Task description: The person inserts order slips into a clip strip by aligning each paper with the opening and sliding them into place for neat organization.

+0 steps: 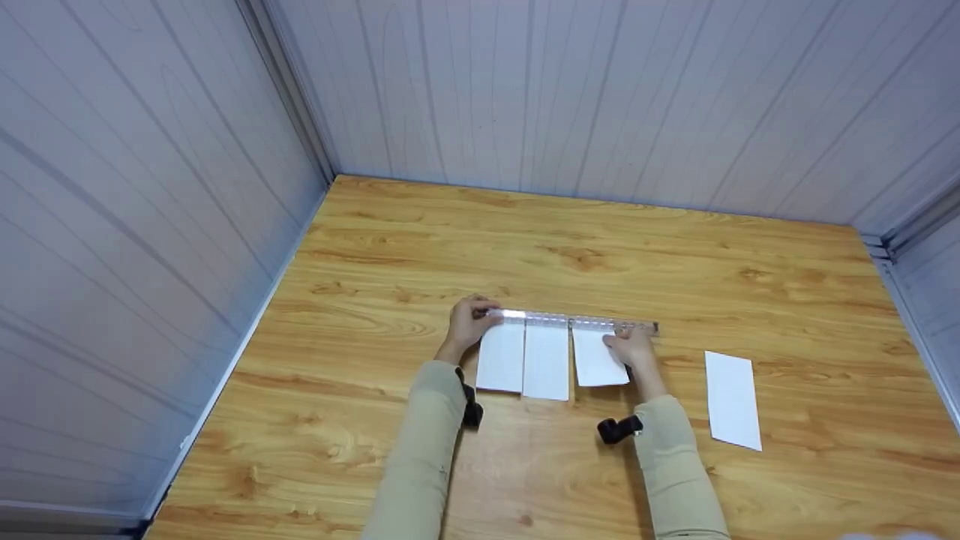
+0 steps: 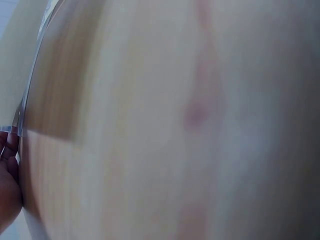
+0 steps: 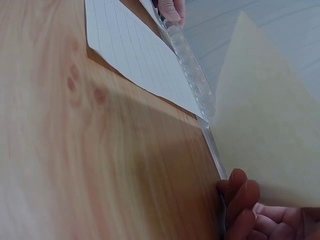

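Observation:
A clear plastic strip with rounded segments runs along the upper edges of three white paper slips. At its left end, my left hand pinches the strip beside the left slip. The middle slip lies alongside. My right hand grips the right slip close to the strip's right part. That slip stands raised in the right wrist view, its pale face above my curled fingers. Ruled lines show on another slip. Only part of my left hand enters the left wrist view.
A separate white slip lies to the right on the wood-grain table. Pale panel walls stand behind and at both sides. Each wrist carries a black camera mount.

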The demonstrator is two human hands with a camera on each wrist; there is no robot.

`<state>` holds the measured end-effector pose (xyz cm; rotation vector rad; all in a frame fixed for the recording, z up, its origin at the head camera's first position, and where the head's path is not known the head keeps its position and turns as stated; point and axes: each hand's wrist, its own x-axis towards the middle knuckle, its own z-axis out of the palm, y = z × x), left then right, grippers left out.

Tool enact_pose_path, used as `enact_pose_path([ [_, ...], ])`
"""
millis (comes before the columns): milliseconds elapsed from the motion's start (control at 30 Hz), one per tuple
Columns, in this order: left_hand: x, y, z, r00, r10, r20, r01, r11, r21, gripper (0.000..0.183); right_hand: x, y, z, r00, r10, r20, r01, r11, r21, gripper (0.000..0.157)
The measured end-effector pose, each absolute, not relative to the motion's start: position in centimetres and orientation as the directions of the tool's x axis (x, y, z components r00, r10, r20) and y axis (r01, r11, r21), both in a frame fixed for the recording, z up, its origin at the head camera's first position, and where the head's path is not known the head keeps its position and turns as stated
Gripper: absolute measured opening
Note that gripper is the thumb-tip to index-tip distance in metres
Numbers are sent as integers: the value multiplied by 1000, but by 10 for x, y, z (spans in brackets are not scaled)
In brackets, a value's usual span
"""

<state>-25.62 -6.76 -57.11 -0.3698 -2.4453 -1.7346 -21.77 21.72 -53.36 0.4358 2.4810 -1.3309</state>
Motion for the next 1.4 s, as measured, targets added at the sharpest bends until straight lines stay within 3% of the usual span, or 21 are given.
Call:
enact_pose_path([
  [333,-256,-67,-570,-959,125,253,280,316,907,18,-234,240,-581,-929,106,-355,359,501,-788,43],
  [500,-256,-68,-571,-956,124,265,291,314,904,17,-216,227,-549,-927,130,-351,363,538,-761,25],
  [667,-257,-68,-573,-962,129,242,272,327,905,17,-200,223,-530,-941,121,-315,325,570,-754,24],
  [1067,-257,-69,-575,-962,131,240,270,322,907,18,-185,227,-530,-955,129,-266,292,545,-786,25],
  [1400,-257,-68,-575,-954,132,270,298,295,908,18,-174,237,-527,-961,136,-240,275,435,-858,23],
])
